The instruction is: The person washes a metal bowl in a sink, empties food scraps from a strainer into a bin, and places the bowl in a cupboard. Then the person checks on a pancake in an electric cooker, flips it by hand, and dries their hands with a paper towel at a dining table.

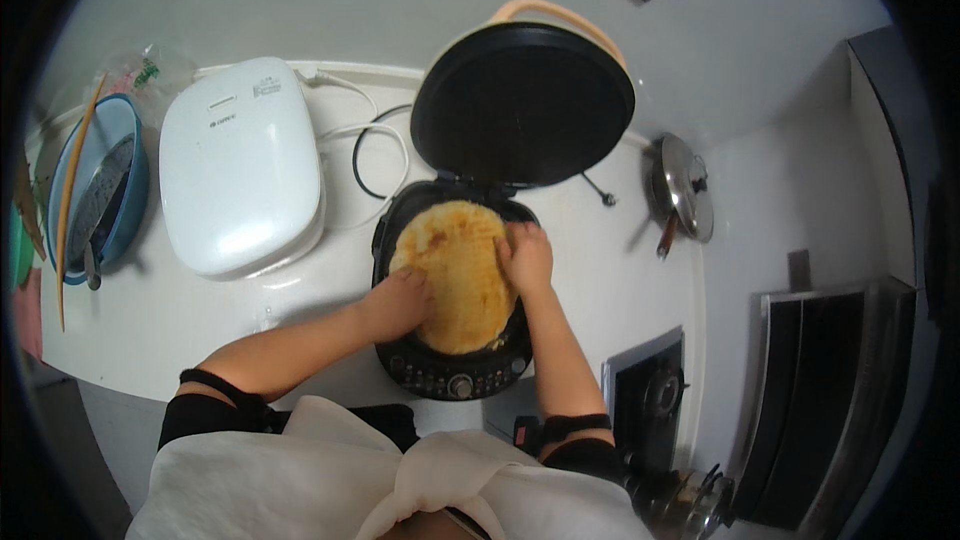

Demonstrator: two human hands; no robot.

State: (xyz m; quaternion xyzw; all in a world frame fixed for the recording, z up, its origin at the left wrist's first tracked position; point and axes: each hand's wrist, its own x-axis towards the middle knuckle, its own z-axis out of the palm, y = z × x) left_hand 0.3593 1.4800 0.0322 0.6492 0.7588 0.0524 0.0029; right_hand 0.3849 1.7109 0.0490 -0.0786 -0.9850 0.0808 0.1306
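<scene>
A browned round flatbread lies on the lower plate of a black electric griddle, whose round lid stands raised behind it. My left hand is at the flatbread's left edge, its fingers curled and touching it. My right hand is at the upper right edge, the thumb over the bread and the fingertips by the rim. Whether either hand pinches the edge is hard to tell, since the fingertips are partly hidden. Small crumbs lie near the lower right of the plate.
A white appliance stands left of the griddle, with cables between them. Farther left, a blue basin holds a dark pan, with a wooden stick across it. A lidded pan is at the right, above a gas hob.
</scene>
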